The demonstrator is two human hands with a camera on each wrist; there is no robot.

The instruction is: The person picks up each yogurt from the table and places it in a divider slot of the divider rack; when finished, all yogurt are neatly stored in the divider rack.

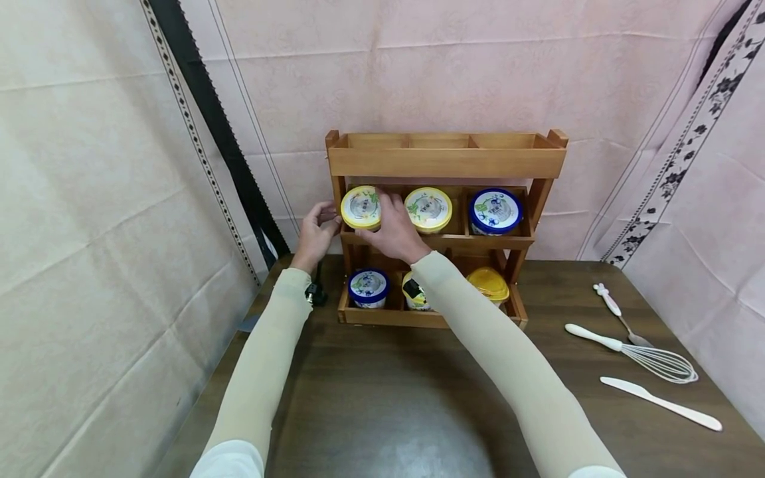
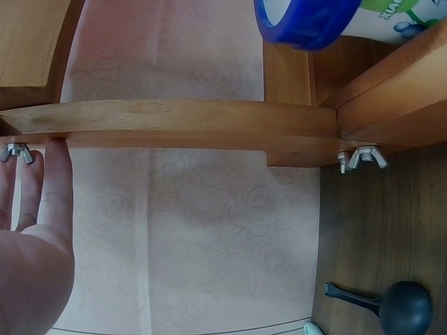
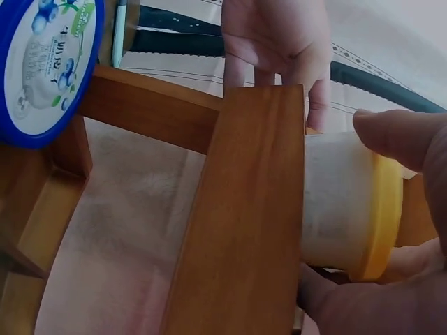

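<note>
A three-tier wooden shelf [image 1: 448,162] stands at the back of the table. My right hand [image 1: 394,229] grips a yellow-lidded tub [image 1: 360,206] in the left compartment of the middle tier. In the right wrist view, thumb and fingers are around the tub's yellow rim [image 3: 386,220], its pale body partly behind the shelf's front board [image 3: 244,202]. At the shelf's left side is my left hand [image 1: 317,232]; in the left wrist view its extended fingers [image 2: 57,188] touch the wooden upright [image 2: 181,124] near a wing nut. Its thumb is out of sight there.
Beside the held tub are another yellow-lidded tub [image 1: 427,208] and a blue-lidded tub [image 1: 496,211]. The bottom tier holds a blue-lidded tub [image 1: 368,287] and two yellow ones. A spoon-like utensil [image 1: 608,300], whisk [image 1: 654,362] and knife [image 1: 657,401] lie right; a black ladle-like utensil [image 2: 405,307] lies left.
</note>
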